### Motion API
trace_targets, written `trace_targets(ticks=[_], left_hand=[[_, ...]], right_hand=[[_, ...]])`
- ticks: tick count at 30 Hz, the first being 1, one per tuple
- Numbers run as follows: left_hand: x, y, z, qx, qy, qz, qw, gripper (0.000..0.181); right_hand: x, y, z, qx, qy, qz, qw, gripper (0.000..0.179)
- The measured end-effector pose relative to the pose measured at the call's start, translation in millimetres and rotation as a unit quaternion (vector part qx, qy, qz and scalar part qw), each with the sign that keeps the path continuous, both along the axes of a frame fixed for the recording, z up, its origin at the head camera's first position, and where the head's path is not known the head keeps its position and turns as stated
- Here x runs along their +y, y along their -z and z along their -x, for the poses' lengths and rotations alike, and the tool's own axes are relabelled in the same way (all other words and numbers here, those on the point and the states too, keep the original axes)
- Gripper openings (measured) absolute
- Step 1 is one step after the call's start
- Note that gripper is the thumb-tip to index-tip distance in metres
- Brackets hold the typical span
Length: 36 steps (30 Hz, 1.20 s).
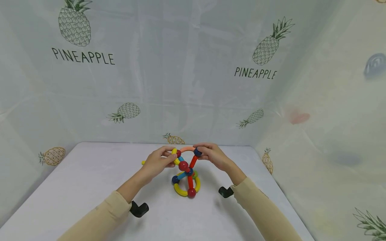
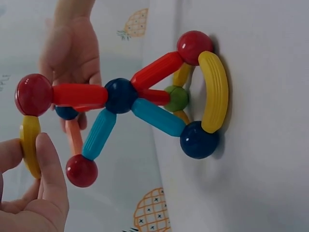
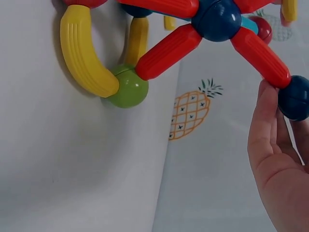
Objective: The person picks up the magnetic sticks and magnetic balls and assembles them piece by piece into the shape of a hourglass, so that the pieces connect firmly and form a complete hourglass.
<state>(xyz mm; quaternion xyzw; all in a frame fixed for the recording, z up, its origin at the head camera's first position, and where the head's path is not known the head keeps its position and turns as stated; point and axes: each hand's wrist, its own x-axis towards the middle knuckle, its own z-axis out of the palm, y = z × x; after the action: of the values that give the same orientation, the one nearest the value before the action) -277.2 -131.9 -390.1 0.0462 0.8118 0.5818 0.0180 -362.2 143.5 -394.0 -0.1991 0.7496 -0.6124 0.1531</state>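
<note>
A structure of magnetic balls and sticks stands on the table point(image 1: 163, 214). Its base is a ring of yellow curved sticks point(image 2: 216, 92) joined by a red ball point(image 2: 194, 48), a dark blue ball point(image 2: 199, 139) and a green ball point(image 3: 128, 87). Red and light blue straight sticks meet at a central blue ball point(image 2: 120, 95) above the ring. My left hand point(image 1: 156, 164) pinches a yellow curved stick point(image 2: 31, 145), whose end touches an upper red ball point(image 2: 34, 94). With its fingertips my right hand point(image 1: 213, 156) holds the upper right blue ball point(image 3: 295, 98), where an orange curved stick point(image 1: 187, 149) joins.
Another yellow piece point(image 1: 143, 163) shows beyond the left hand, partly hidden. Black devices point(image 1: 139, 209) sit at both wrists. A pale curtain point(image 1: 187, 83) printed with pineapples hangs behind the table's far edge and at its sides.
</note>
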Motion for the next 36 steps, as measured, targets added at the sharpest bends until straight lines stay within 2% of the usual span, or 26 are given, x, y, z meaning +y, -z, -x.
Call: trace_targets(ticks=[16, 27, 36], left_hand=[[-9.5, 5.5, 1.5, -0.026, 0.002, -0.016, 0.9995, 0.051], [-18.2, 8.7, 6.8, -0.060, 0.028, -0.024, 0.9975, 0.057], [-21.0, 12.5, 11.3, -0.079, 0.045, -0.037, 0.9951, 0.053]], right_hand=[[2.0, 2.5, 1.1, 0.011, -0.003, 0.006, 0.9999, 0.040], [0.9, 1.0, -0.9, 0.015, -0.002, 0.005, 0.9999, 0.041], [1.1, 0.5, -1.0, 0.015, -0.003, 0.006, 0.9999, 0.040]])
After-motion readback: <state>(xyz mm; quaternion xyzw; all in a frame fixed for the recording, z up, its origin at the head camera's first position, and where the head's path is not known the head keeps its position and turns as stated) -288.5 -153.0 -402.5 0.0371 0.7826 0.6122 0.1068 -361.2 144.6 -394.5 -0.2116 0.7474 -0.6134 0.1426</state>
